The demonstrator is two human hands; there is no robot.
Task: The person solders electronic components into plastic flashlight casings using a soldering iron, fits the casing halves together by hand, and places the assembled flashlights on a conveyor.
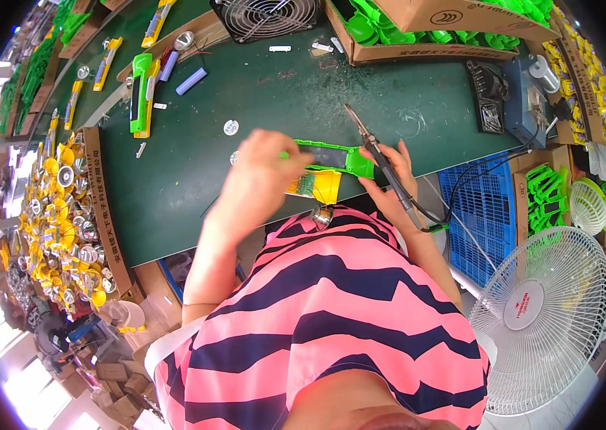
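Here, nearest the striped shirt, the left hand (260, 172) grips the green shell (332, 159) with its yellow part (321, 185) at the mat's (260, 100) near edge, while the right hand (389, 179) pinches a soldering iron (371, 143) over it. Soldering looks mid-way, the shell not yet closed. Farther off lie another green unit (140, 93), a box (417, 50) of green parts and a black fan (263, 16).

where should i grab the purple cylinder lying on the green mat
Take the purple cylinder across its middle, coming from above, fingers on its two long sides. It lies flat and slanted, apart from the green and yellow housing to its left, so both sides look free; its round ends would likely slip.
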